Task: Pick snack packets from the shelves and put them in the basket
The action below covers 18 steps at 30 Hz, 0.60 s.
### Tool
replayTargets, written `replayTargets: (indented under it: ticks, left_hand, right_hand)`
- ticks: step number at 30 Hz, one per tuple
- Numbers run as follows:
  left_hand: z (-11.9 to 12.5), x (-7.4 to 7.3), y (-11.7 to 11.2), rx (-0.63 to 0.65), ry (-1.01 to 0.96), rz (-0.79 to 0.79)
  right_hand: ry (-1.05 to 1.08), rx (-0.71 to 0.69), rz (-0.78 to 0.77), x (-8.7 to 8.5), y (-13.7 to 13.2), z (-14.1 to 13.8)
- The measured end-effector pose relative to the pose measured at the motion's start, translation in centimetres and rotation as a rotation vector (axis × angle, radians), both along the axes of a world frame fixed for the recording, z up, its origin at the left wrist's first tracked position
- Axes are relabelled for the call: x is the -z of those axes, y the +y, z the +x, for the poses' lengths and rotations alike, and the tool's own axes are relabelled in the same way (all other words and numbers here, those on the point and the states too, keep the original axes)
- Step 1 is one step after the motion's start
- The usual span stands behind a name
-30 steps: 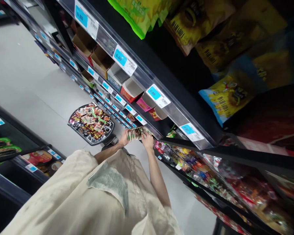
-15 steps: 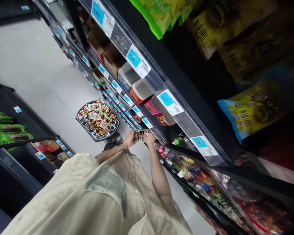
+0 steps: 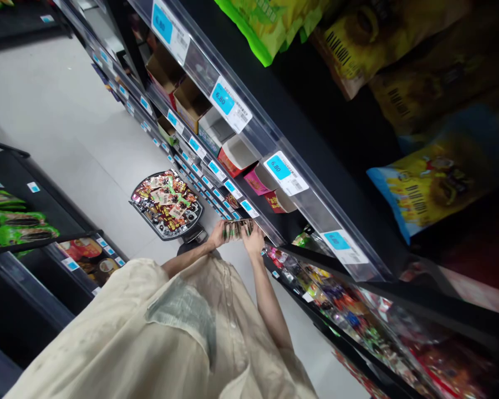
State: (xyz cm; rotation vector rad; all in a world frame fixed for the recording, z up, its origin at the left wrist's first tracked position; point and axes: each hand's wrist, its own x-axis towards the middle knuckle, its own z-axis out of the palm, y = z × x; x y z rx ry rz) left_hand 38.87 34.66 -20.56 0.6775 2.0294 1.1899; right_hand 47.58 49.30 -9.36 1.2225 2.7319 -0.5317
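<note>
Dark shelving (image 3: pixel 315 208) with "6.80" price tags (image 3: pixel 286 173), left fingers (image 3: pixel 221 228) and right fingers (image 3: pixel 249 234) clasped around small packets (image 3: pixel 233 230).

"6.80" stands on four blue-and-white price tags along the near shelf edge: the upper-left tag (image 3: pixel 170 32), the second tag (image 3: pixel 230 103), the third tag (image 3: pixel 285 173) and the lower-right tag (image 3: pixel 345 247). Lettering on the yellow-and-blue snack bag (image 3: pixel 424 188) and characters on the green snack bag (image 3: pixel 270 22) are too unclear to read.
</note>
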Motion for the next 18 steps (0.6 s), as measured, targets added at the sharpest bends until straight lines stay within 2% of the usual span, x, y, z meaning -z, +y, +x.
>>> replayTargets:
  ticks: [2, 4, 8, 12, 18]
  left_hand:
    - [-0.2, 0.2, -0.3, 0.016, 0.017, 0.049]
    - [-0.2, 0.5, -0.7, 0.025, 0.034, 0.099]
    - [0.0, 1.0, -1.4, 0.007, 0.043, 0.136]
    - [0.1, 1.2, -1.3, -0.003, 0.058, 0.144]
    - [-0.1, 1.0, -0.9, -0.003, 0.046, 0.127]
  right_hand:
    - [0.127, -0.011, 0.048, -0.4, -0.5, 1.3]
    - [0.193, 0.035, 0.101, -0.6, -0.7, 2.5]
    - [0.157, 0.13, 0.084, 0.0, -0.2, 3.6]
    - [0.088, 0.091, 0.067, 0.7, 0.4, 3.6]
    - [0.171, 0.034, 0.078, 1.6, -0.9, 3.5]
